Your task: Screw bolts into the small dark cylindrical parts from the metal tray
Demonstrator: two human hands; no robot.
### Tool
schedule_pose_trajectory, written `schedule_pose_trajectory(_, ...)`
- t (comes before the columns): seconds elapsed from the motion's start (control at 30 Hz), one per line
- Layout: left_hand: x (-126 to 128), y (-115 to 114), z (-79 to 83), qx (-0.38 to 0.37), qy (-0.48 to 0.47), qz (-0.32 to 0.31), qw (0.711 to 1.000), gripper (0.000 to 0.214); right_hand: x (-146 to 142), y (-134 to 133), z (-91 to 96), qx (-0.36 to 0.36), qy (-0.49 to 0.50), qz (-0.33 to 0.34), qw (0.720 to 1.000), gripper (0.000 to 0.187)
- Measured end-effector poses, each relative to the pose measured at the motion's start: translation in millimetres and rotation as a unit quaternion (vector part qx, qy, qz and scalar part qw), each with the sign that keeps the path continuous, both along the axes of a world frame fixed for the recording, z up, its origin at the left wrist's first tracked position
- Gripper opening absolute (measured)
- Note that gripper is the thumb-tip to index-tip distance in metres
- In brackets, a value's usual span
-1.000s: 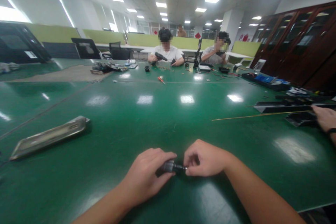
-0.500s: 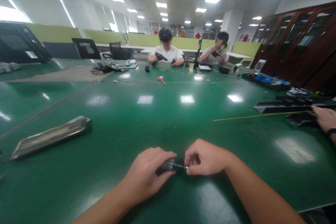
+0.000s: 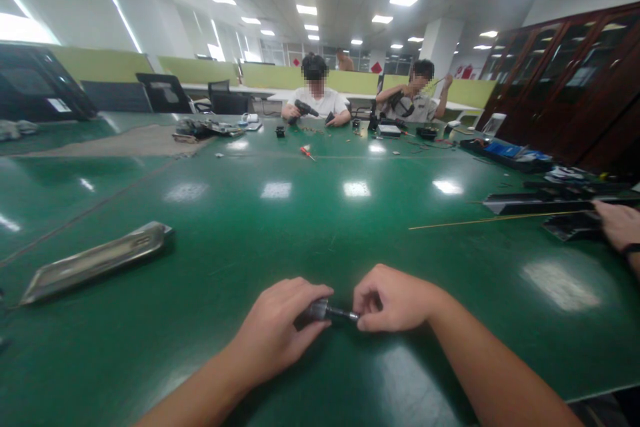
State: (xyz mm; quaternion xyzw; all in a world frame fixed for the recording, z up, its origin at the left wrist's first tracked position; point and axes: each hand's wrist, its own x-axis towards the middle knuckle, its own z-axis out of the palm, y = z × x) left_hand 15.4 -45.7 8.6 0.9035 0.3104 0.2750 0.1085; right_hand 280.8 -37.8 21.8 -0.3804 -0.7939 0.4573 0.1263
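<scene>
Low in the middle of the head view, I hold a dark cylindrical piece with a grey band [image 3: 319, 309] over the green table. My left hand [image 3: 280, 323] is wrapped round its thick body, covering most of it. From the body a thin dark shaft [image 3: 341, 313] points right and ends in a shiny metal tip. Curled fingers of my right hand [image 3: 397, 299] pinch the shaft at that tip. What kind of tool or part this is I cannot make out.
A long metal tray-like part [image 3: 95, 260] lies at left. Right, a co-worker's hand [image 3: 617, 223] touches dark metal profiles [image 3: 570, 223] near a thin yellow rod [image 3: 460, 221]. An orange screwdriver [image 3: 306, 152] lies ahead. Two people sit opposite, one holding a power drill [image 3: 305, 107].
My right hand has shifted slightly right, and the shaft between my hands looks longer and thinner. Across the table, the person at right has moved one hand outward to the right.
</scene>
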Motion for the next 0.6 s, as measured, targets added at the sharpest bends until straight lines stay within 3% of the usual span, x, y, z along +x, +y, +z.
schedule_pose_trajectory(0.27,-4.9,14.2,5.3,-0.098,-0.020,0.044,0.994,0.028,10.4,2.6,3.8,-0.099,-0.095,0.034,0.990,0.021)
schedule_pose_trajectory(0.37,-25.5,33.0,8.8,-0.134,-0.063,0.155,0.977,0.032,12.3,5.2,0.2,-0.106,-0.077,0.036,0.991,0.027)
schedule_pose_trajectory(0.47,-60.7,54.4,13.1,-0.152,-0.118,0.292,0.937,0.046,13.3,7.9,-3.8,-0.117,-0.053,0.036,0.991,0.032)
schedule_pose_trajectory(0.6,-114.5,68.4,22.3,-0.117,-0.177,0.386,0.898,0.061,14.4,11.9,-8.2,-0.129,-0.027,0.038,0.991,0.039)
